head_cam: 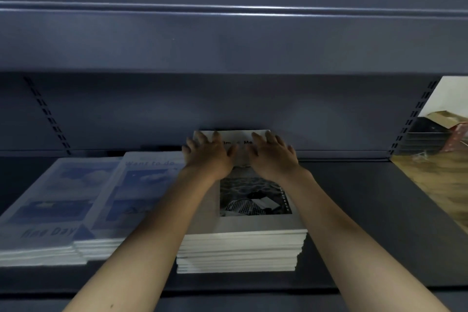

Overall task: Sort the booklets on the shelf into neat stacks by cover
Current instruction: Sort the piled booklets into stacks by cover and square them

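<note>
- Your left hand (pixel 207 153) and right hand (pixel 274 153) lie flat, fingers spread, grip open on the far end of the grey photo-cover booklet stack (pixel 243 243), probably squaring it up.
- Left of that stack on the dark metal shelf (pixel 379 210): two blue sky-cover booklet stacks (pixel 76 210), slightly overlapping.

Dim overall, cool blue-grey cast. Brightest at the far right of the shelf (pixel 354 210), where a lit pale wall (pixel 453 99) and wood floor (pixel 435 182) show. Faint sheen along the upper shelf lip (pixel 233 11). Deep shadow under that lip and at the shelf's back. Soft focus throughout; cover lettering smeared. Wide-angle bowing of straight edges toward the corners.
</note>
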A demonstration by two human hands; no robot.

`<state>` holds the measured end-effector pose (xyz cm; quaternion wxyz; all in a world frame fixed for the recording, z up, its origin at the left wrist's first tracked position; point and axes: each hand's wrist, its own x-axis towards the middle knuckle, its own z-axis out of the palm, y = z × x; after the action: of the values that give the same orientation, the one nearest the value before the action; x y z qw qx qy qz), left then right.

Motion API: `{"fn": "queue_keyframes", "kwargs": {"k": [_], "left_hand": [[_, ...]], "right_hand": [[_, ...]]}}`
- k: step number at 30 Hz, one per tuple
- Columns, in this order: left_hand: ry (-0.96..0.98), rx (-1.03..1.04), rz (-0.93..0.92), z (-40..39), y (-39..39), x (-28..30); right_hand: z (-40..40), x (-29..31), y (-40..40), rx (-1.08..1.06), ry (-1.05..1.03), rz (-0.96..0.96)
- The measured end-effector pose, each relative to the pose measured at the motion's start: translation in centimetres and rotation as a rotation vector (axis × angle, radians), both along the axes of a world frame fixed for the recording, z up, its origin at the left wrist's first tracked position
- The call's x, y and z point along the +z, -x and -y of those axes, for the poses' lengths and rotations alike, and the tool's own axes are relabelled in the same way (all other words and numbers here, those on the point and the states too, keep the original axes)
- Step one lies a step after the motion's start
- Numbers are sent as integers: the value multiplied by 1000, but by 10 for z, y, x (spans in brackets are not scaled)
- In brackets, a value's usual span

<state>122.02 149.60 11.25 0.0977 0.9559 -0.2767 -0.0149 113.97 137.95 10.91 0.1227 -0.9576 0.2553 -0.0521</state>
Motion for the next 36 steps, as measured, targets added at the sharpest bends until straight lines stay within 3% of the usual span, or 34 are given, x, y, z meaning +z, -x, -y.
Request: {"fn": "queue_keyframes", "kwargs": {"k": [7, 14, 21, 29, 36], "left_hand": [[134, 35, -114, -23, -7, -3], [158, 36, -120, -28, -3, -12], [213, 29, -47, -28, 8, -14], [257, 1, -150, -38, 9, -8], [217, -9, -9, -89, 53, 2]], "right_hand": [[7, -9, 10, -47, -289, 2], [1, -2, 17, -106, -102, -68], [-1, -8, 13, -105, -165, -4], [-8, -3, 27, -117, -186, 25], [-34, 5, 73, -31, -226, 13]]}}
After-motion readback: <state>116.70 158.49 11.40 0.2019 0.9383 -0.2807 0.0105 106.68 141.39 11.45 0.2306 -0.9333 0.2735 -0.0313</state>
